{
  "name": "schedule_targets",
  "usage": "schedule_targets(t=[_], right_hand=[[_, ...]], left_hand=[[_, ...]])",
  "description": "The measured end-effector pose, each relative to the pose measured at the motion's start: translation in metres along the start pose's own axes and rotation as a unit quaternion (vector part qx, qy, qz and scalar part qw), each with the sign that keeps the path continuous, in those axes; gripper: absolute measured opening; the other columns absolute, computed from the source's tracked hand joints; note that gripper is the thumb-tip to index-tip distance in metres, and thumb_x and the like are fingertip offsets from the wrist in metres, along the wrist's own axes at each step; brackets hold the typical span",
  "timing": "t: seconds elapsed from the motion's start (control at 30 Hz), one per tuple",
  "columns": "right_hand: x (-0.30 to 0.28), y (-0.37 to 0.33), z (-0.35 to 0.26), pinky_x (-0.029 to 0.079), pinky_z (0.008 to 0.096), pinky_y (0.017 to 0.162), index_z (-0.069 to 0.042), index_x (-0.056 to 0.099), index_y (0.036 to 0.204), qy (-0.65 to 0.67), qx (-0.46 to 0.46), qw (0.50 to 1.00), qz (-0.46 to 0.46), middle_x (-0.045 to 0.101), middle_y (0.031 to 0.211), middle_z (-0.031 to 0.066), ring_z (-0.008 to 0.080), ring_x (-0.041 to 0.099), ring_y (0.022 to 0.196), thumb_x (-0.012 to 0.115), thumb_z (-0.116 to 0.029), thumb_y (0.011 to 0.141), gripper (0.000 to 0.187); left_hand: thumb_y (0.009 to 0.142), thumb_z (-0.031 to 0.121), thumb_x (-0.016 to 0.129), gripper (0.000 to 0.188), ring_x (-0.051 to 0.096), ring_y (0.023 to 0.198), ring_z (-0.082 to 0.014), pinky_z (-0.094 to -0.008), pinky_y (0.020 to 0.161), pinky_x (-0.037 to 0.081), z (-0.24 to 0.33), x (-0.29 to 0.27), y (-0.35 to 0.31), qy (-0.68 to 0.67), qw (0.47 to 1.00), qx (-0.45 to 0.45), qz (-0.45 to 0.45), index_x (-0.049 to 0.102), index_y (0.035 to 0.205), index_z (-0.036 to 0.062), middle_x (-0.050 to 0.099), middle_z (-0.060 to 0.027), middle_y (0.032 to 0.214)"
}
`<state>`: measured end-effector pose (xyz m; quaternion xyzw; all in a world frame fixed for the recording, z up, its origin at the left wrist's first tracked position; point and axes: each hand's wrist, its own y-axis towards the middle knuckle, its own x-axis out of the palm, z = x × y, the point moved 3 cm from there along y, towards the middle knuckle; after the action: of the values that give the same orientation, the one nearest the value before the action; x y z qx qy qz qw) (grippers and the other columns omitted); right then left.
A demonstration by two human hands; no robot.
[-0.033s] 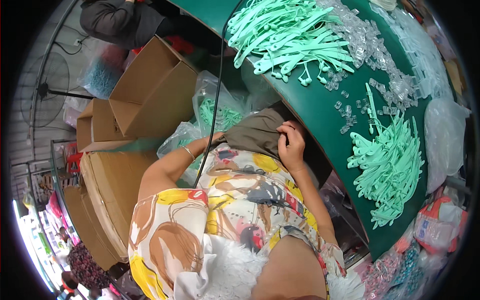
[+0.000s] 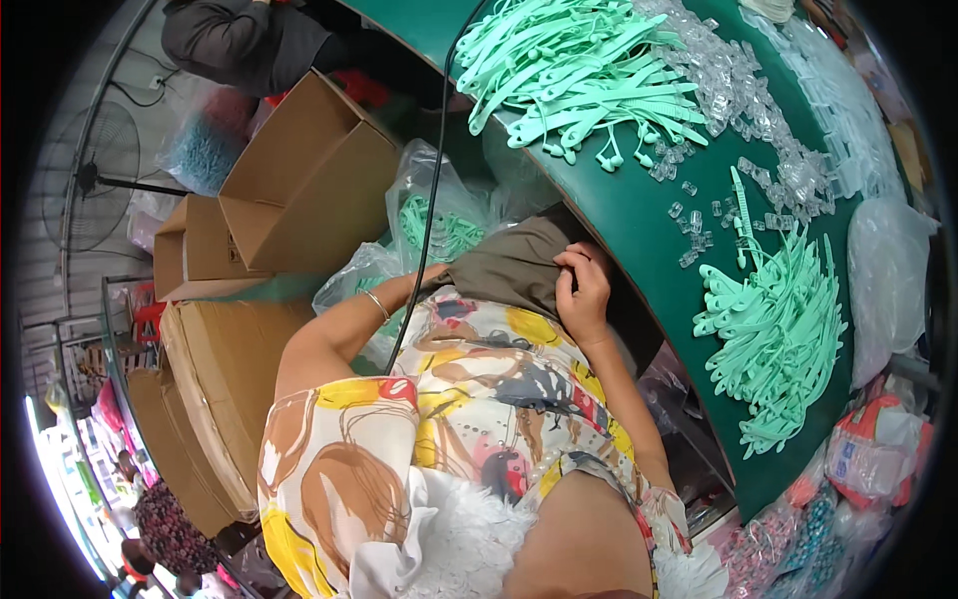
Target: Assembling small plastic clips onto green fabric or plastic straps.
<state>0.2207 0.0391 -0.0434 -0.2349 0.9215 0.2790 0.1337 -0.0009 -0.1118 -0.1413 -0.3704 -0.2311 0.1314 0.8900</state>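
Note:
My right hand (image 2: pixel 584 292) rests on the brown trousers (image 2: pixel 514 262) over my lap, its fingers loosely curled with nothing seen in them. By the other side of the lap lies my left hand (image 2: pixel 435 274), its fingers hidden against the trousers. A bracelet circles that wrist. On the green table (image 2: pixel 639 250) to the right are two heaps of mint-green plastic straps, a far heap (image 2: pixel 574 80) and a nearer heap (image 2: pixel 773 339). Small clear plastic pieces (image 2: pixel 738 90) spread between and behind them. Neither hand touches the table.
Clear bags (image 2: pixel 439 225) with more mint straps stand beyond my left arm. Open cardboard boxes (image 2: pixel 299 180) are stacked at the left. A black cable (image 2: pixel 434 180) hangs across the view. A person (image 2: pixel 239 45) in dark clothing is at the far left. Bagged goods (image 2: pixel 873 449) lie at the right.

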Motion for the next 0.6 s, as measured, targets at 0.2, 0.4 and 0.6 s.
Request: schedule_targets(t=[0.2, 0.4, 0.6], right_hand=[[0.001, 0.005, -0.009, 0.045, 0.0370, 0.071, -0.001, 0.056, 0.081, -0.026, -0.021, 0.999, -0.013, 0.055, 0.086, 0.0144, 0.0314, 0.055, 0.079, 0.049, 0.008, 0.067, 0.018], [0.024, 0.040, -0.028, 0.044, 0.0380, 0.067, -0.004, 0.056, 0.079, -0.051, -0.005, 0.991, -0.122, 0.054, 0.084, 0.0114, 0.0306, 0.053, 0.081, 0.052, 0.006, 0.066, 0.017], [0.085, 0.065, -0.020, 0.044, 0.0399, 0.071, -0.005, 0.059, 0.082, -0.118, -0.109, 0.944, -0.288, 0.059, 0.082, 0.0103, 0.0281, 0.055, 0.081, 0.055, -0.004, 0.074, 0.008]], left_hand=[[0.083, 0.007, 0.055, 0.032, 0.056, 0.087, -0.0108, -0.0247, 0.077, 0.046, -0.009, -0.017, 0.000, 0.013, 0.999, 0.010, 0.044, 0.052, 0.115, -0.0001, 0.061, -0.0055, 0.098], [0.083, 0.007, 0.055, 0.031, 0.056, 0.085, -0.0116, -0.0253, 0.076, 0.046, -0.003, -0.008, 0.022, 0.049, 0.996, 0.028, 0.076, 0.053, 0.113, -0.0002, 0.061, -0.0058, 0.096], [0.083, 0.007, 0.055, 0.030, 0.056, 0.084, -0.0124, -0.0260, 0.075, 0.046, -0.024, -0.030, -0.021, 0.093, 0.989, 0.043, 0.102, 0.053, 0.112, -0.0003, 0.062, -0.0060, 0.094]])
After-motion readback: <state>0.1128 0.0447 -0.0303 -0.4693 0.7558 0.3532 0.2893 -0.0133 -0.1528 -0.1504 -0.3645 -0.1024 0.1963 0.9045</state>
